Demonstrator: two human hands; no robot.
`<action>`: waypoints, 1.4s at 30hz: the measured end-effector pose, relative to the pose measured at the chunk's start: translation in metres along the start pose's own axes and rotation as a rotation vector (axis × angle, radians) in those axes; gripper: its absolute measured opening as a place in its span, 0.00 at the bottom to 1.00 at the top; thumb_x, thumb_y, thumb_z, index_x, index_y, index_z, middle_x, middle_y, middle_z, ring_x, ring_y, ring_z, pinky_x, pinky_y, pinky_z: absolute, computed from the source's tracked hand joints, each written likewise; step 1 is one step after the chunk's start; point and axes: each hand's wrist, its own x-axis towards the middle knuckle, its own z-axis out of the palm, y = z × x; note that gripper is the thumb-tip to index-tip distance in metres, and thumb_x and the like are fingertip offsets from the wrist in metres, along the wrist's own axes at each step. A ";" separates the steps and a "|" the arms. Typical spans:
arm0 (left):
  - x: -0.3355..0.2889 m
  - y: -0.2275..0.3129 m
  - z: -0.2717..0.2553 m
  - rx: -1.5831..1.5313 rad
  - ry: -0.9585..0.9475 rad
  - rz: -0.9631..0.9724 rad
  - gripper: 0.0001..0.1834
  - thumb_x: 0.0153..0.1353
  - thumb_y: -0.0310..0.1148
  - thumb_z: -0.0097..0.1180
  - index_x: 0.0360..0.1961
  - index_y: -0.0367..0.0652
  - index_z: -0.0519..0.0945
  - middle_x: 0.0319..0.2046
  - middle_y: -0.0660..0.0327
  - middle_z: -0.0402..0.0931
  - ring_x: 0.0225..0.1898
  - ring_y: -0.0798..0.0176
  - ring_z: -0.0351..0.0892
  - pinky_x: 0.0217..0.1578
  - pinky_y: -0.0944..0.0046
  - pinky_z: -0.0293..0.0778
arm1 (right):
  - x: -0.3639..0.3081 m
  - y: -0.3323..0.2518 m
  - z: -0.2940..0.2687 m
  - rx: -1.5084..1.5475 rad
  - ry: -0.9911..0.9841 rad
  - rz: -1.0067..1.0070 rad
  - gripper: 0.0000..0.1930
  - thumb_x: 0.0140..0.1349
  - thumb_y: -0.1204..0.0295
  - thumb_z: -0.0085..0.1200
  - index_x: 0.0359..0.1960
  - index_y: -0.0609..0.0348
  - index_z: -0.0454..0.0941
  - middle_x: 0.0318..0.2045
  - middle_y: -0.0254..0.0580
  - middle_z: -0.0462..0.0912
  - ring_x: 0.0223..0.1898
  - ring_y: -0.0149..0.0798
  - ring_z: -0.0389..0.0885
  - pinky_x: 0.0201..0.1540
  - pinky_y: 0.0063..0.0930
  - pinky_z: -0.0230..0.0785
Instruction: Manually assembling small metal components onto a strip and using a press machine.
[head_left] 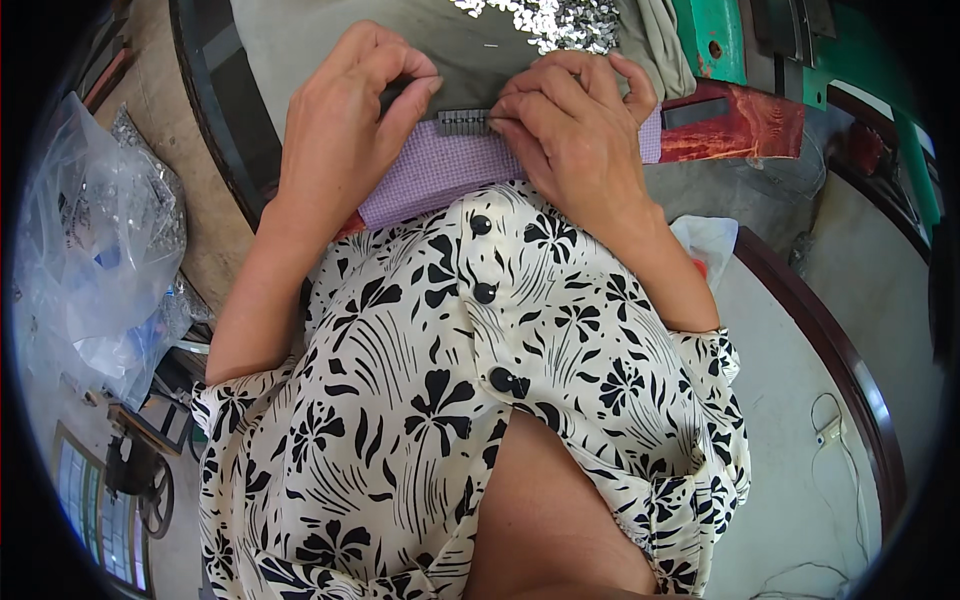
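Note:
A small dark grey ridged block (463,122), with a row of slots along it, rests on a purple checked cloth (440,170) in front of me. My right hand (585,125) is closed, thumb and fingertips pinching at the block's right end. Up and left of the block, my left hand (345,115) holds thumb and forefinger together in a pinch. Whatever sits between those tips is too small to make out. Beyond both hands lies a heap of small shiny metal pieces (570,22) on a grey-green cloth (450,65). One thin sliver (490,45) lies apart from the heap.
Green machine parts (712,40) stand at the far right, near a red wood-patterned board (750,125). Clear plastic bags (100,240) bulge at the left. A dark curved edge (830,350) runs down the right, with a cable (845,450) on the floor beyond.

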 end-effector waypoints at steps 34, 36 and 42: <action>-0.010 0.014 0.040 0.090 -0.026 0.194 0.06 0.51 0.30 0.65 0.29 0.44 0.79 0.35 0.66 0.73 0.38 0.60 0.74 0.38 0.60 0.68 | 0.053 0.044 -0.032 0.172 -0.177 -0.121 0.03 0.51 0.72 0.64 0.28 0.52 0.83 0.43 0.38 0.77 0.55 0.49 0.69 0.58 0.46 0.54; -0.010 0.016 0.039 0.081 -0.032 0.183 0.07 0.51 0.29 0.66 0.29 0.43 0.79 0.35 0.64 0.73 0.38 0.58 0.74 0.39 0.58 0.69 | 0.050 0.051 -0.019 0.142 -0.167 -0.131 0.04 0.51 0.72 0.64 0.29 0.53 0.83 0.43 0.38 0.77 0.56 0.49 0.68 0.58 0.46 0.54; -0.013 0.013 0.029 -0.084 -0.092 0.096 0.08 0.51 0.26 0.66 0.31 0.39 0.79 0.38 0.60 0.74 0.42 0.54 0.76 0.42 0.56 0.74 | 0.041 0.035 -0.029 0.070 -0.053 -0.019 0.06 0.51 0.71 0.66 0.29 0.55 0.82 0.42 0.37 0.78 0.54 0.49 0.69 0.56 0.46 0.53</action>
